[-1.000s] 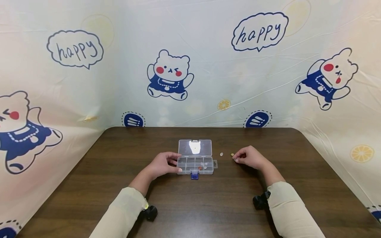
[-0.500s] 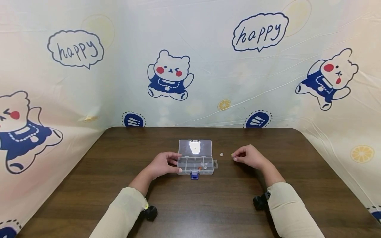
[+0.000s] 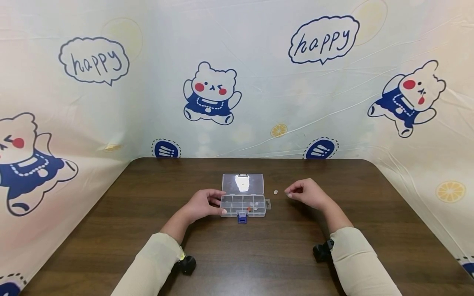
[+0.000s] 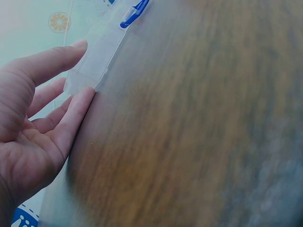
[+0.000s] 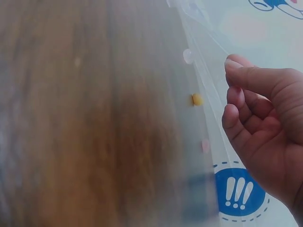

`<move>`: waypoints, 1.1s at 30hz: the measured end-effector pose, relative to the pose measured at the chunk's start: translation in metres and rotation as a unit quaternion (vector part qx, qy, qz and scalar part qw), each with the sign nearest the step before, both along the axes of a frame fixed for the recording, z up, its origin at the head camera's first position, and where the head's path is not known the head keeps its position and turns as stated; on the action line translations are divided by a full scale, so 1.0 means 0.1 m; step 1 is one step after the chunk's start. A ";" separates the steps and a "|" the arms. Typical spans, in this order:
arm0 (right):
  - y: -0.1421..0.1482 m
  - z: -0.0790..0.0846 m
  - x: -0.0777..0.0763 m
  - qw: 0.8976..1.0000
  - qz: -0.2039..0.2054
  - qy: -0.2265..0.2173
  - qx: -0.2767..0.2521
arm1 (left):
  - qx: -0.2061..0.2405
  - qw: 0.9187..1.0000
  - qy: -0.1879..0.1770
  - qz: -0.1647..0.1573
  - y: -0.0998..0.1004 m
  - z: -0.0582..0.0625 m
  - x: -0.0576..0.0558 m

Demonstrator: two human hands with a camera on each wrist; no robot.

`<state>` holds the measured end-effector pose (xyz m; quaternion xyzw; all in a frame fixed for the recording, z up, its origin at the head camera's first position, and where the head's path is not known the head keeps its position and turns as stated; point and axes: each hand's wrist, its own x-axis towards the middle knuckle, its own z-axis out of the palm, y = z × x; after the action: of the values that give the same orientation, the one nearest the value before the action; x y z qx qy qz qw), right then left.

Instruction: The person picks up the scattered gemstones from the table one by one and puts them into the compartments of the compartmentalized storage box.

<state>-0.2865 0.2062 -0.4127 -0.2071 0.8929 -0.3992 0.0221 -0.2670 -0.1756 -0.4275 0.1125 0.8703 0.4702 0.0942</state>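
Observation:
My left hand (image 3: 201,202) grips the left end of a clear plastic compartment box (image 3: 226,195), thumb at the front corner and fingers at the back. Its lid (image 3: 230,185) is flipped back, and a blue latch (image 3: 242,219) hangs at the front. An orange-red piece (image 3: 249,209) and a few pale pieces (image 3: 254,204) lie in the right-hand compartments. Right of the box, my right hand (image 3: 309,194) brings thumb and index tips together on a small pale piece, mostly hidden by the fingertips. A whitish piece (image 3: 275,192) lies on the table between the box and this hand.
In the right wrist view, a yellow piece (image 5: 197,99) and a pinkish piece (image 5: 205,145) sit on the table past the hand; the hand hides them in the head view. A clear hang tab (image 3: 268,204) sticks out from the box's right end. Behind the table (image 3: 237,255) hangs a printed cloth (image 3: 255,139).
My right hand has shifted slightly left and away from me, its fingertips now covering the yellow piece in the head view. The left hand and the box have stayed put.

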 end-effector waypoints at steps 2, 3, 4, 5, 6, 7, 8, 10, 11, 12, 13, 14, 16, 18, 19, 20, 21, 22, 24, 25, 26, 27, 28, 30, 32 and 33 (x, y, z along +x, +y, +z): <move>-0.02 0.02 0.01 1.000 -0.001 0.002 -0.001 | 0.001 1.000 0.000 -0.001 0.00 0.00 0.00; -0.03 0.04 0.02 1.000 -0.002 0.003 -0.001 | 0.001 1.000 -0.001 -0.002 0.00 0.00 0.00; -0.05 0.05 0.02 1.000 -0.002 0.004 -0.002 | 0.002 1.000 0.000 -0.002 0.00 0.00 0.00; -0.06 0.06 0.02 1.000 -0.002 0.004 -0.003 | 0.002 1.000 -0.001 -0.002 0.00 0.00 0.00; -0.07 0.06 0.03 1.000 -0.002 0.005 -0.004 | 0.002 1.000 0.000 -0.002 0.00 0.00 0.00; -0.08 0.07 0.03 1.000 -0.002 0.006 -0.004 | 0.002 1.000 -0.001 -0.001 0.00 0.00 0.00; -0.09 0.07 0.03 1.000 -0.002 0.007 -0.005 | 0.002 1.000 -0.001 0.000 0.00 0.00 0.00; -0.12 0.07 0.03 1.000 -0.003 0.008 -0.005 | 0.000 1.000 0.000 0.000 0.00 0.00 0.00; -0.13 0.08 0.02 1.000 -0.002 0.010 -0.005 | 0.000 1.000 0.000 0.000 0.00 0.00 0.00; -0.14 0.08 0.02 1.000 -0.001 0.011 -0.005 | 0.000 1.000 0.000 0.000 -0.01 0.00 0.00; -0.15 0.08 0.01 1.000 0.001 0.013 -0.006 | 0.000 1.000 0.000 0.000 -0.01 -0.01 0.00; -0.16 0.09 0.01 1.000 0.001 0.015 -0.006 | 0.001 1.000 0.000 0.000 -0.01 -0.01 0.00; -0.19 0.10 0.01 1.000 0.003 0.018 -0.007 | 0.002 1.000 0.000 -0.001 -0.01 -0.01 0.00; -0.21 0.11 0.00 1.000 0.007 0.022 -0.008 | 0.003 1.000 0.000 -0.001 -0.01 -0.01 0.00; -0.22 0.11 0.00 1.000 0.008 0.022 -0.010 | 0.003 1.000 0.000 -0.002 -0.01 -0.01 0.00; -0.24 0.12 0.00 1.000 0.009 0.023 -0.011 | 0.004 1.000 0.001 -0.002 -0.01 -0.01 0.00; -0.25 0.13 0.00 1.000 0.011 0.024 -0.011 | 0.004 1.000 0.001 -0.002 -0.01 -0.01 0.00; -0.26 0.14 0.00 1.000 0.015 0.025 -0.012 | 0.004 1.000 0.001 -0.002 -0.01 -0.01 0.00; -0.28 0.15 0.00 1.000 0.015 0.022 -0.013 | 0.003 1.000 0.001 -0.003 -0.01 -0.01 0.00; -0.29 0.16 0.00 1.000 0.014 0.019 -0.013 | 0.003 1.000 0.001 -0.002 -0.01 -0.01 0.00; -0.30 0.17 0.00 1.000 0.015 0.019 -0.012 | 0.004 1.000 0.001 -0.002 -0.01 -0.01 0.00; -0.31 0.17 0.00 1.000 0.015 0.018 -0.012 | 0.005 1.000 0.001 -0.002 -0.01 -0.01 0.00; -0.33 0.18 0.00 1.000 0.016 0.017 -0.012 | 0.005 1.000 0.001 -0.002 -0.01 -0.01 0.00; -0.36 0.19 0.00 1.000 0.015 0.013 -0.011 | 0.005 1.000 0.000 -0.001 0.00 -0.01 0.00; -0.38 0.20 -0.01 1.000 0.019 0.013 -0.011 | 0.006 1.000 0.000 0.000 0.00 -0.01 0.00; -0.40 0.20 -0.01 1.000 0.019 0.012 -0.011 | 0.005 1.000 0.000 0.000 0.00 -0.01 0.00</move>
<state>-0.2871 0.1662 -0.3925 -0.2290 0.8846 -0.4060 0.0164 -0.2671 -0.1758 -0.4280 0.1128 0.8679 0.4747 0.0934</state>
